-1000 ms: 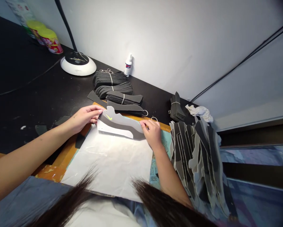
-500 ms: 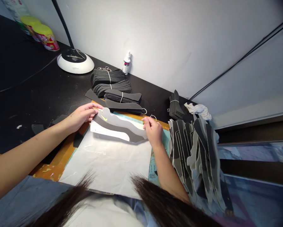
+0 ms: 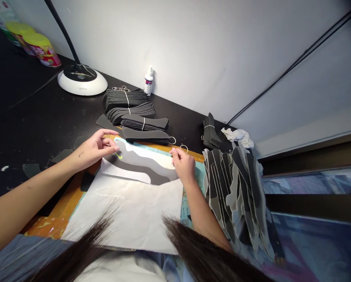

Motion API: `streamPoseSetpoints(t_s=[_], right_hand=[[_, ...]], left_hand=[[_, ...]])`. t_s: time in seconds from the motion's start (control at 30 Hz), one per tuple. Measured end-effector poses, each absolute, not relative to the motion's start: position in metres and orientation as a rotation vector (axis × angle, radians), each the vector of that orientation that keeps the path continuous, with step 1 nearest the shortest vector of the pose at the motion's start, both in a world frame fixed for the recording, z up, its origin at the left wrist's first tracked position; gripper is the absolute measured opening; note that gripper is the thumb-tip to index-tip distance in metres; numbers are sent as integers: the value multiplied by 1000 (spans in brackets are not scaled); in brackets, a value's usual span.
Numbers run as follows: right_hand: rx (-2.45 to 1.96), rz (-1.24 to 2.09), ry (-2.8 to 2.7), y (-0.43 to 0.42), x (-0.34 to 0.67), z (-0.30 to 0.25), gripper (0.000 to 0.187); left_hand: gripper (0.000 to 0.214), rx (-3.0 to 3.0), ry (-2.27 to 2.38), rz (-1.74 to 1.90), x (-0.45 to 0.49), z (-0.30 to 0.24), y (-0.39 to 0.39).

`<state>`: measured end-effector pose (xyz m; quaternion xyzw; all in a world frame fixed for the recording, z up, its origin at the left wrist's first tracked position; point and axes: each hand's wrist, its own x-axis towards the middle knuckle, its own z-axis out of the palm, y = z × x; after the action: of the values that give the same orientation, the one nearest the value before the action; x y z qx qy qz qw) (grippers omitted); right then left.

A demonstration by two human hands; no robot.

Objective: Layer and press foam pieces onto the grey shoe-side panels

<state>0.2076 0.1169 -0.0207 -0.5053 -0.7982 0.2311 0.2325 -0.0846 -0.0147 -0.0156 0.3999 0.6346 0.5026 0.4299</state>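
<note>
Pinching the top edge of a layered grey foam shoe cut-out (image 3: 143, 164), the right hand (image 3: 183, 166) closes its fingers on the piece, which lies flat on a white paper sheet (image 3: 125, 211) on the desk (image 3: 46, 117). The left hand (image 3: 90, 150) curls its fingers around the cut-out's other end, though how firmly they hold is hard to tell. If either hand's grip loosens, the thin layers could slip out of line. A careless shift could snag the metal ring (image 3: 184, 148) just beyond the right hand.
</note>
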Motion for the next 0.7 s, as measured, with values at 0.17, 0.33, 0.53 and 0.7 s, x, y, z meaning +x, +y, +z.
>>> streamPoseSetpoints(t_s=[0.17,0.33,0.53,0.7], right_hand=[[-1417,600,-2239,118,207,-23,34],[-1493,535,-2306,120,207,-28,25],[-1470,532,-2336,120,206,-28,16],[-1436,509,-2354,119,203,-26,12]], left_hand=[[56,1233,1605,1142,-86,-18,-18],[52,1590,1884,874,-84,-11,-23],[39,1814,2113,1027,-96,5,-20],[39,2014,2067,988,-124,34,8]])
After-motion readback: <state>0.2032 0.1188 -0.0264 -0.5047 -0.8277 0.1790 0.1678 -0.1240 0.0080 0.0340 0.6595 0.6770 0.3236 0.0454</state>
